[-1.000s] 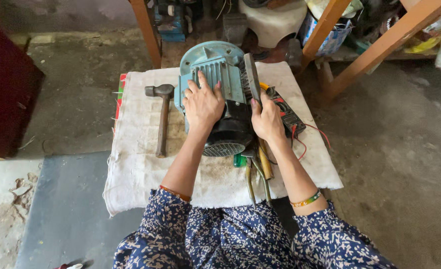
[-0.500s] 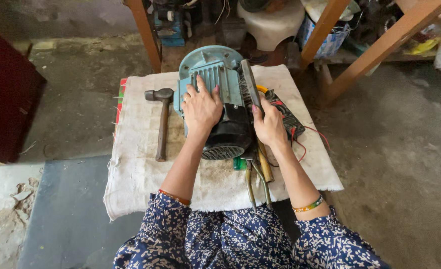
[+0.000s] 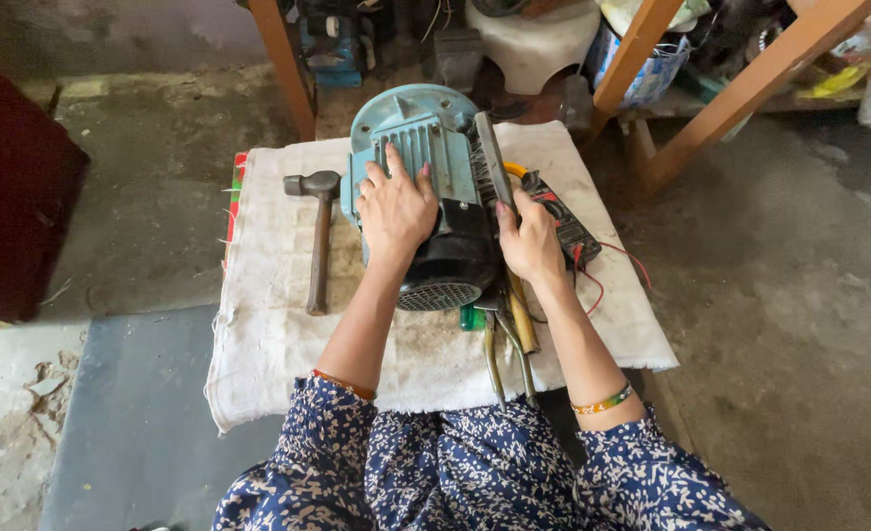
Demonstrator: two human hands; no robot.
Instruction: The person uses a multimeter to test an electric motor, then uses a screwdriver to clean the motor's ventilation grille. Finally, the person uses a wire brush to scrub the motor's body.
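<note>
- The teal electric motor (image 3: 425,187) lay on a white cloth (image 3: 268,344) spread over the floor, its black fan cover (image 3: 445,270) pointing toward the person.
- The left hand (image 3: 394,205) rested flat on the ribbed housing, fingers (image 3: 393,162) spread and gripping nothing.
- The right hand (image 3: 529,246) pressed against the motor's right flank, fingers close together beside a dark flat bar (image 3: 494,172); whether it pinched the bar could not be told.
- A hammer (image 3: 317,236) lay just left of the motor, apart from it.
- Pliers (image 3: 509,354), a wooden-handled tool (image 3: 522,320) and a meter with red leads (image 3: 568,221) crowded the right side.
- Judged risk: the rounded, heavy motor could roll on the loose cloth and trap fingers against those tools.
- The leads could snag the right wrist.
</note>
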